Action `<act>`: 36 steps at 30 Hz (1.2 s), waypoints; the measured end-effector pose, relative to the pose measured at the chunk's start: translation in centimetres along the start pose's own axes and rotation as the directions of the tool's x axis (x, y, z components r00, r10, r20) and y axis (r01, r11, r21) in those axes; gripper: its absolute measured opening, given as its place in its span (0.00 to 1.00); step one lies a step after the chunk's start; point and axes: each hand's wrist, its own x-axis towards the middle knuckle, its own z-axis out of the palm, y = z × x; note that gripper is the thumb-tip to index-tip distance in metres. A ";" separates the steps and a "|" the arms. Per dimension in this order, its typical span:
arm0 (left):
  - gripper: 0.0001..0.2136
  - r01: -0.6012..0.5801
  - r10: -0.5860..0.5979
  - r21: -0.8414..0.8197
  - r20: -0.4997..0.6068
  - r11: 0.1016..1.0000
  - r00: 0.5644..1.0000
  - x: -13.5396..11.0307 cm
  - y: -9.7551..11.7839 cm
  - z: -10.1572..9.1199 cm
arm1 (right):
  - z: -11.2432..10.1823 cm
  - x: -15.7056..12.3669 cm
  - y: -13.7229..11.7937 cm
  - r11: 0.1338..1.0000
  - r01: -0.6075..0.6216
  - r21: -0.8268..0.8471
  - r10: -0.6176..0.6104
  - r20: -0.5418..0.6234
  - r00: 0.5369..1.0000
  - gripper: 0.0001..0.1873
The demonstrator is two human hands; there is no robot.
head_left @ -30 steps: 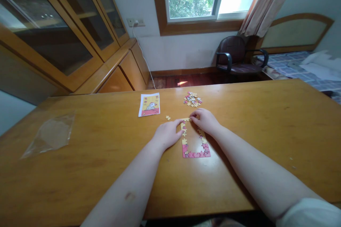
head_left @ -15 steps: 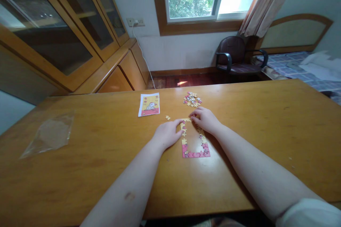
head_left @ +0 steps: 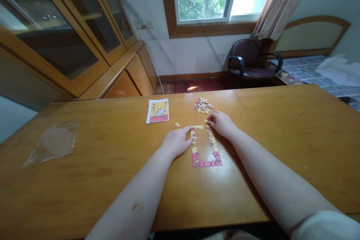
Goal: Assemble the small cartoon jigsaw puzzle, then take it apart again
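Wooden table (head_left: 112,180), left hand (head_left: 176,143) spread against puzzle border (head_left: 206,164), right hand (head_left: 222,123) pinched on half-hidden piece (head_left: 206,121).

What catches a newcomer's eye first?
Probably the jigsaw frame on the desk, pink near, yellow far, with the left hand at its left side. The right hand holds a yellow piece by the frame's far right corner. Farther back lies a heap of loose pieces.
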 end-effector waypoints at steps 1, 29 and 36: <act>0.21 0.000 0.000 0.001 -0.002 1.000 1.000 0.0 0.0 0.0 | 0.0 0.0 0.0 1.000 -0.007 -0.001 0.007 0.008 1.000 0.08; 0.20 -0.009 0.009 0.001 -0.009 1.000 1.000 0.1 -0.3 0.2 | 0.1 -0.5 0.0 0.878 -0.090 0.471 0.008 0.173 0.985 0.06; 0.17 0.001 -0.001 0.003 -0.025 1.000 1.000 0.2 -0.4 0.3 | 0.5 -0.6 -0.3 0.882 -0.067 0.466 -0.022 0.182 0.983 0.06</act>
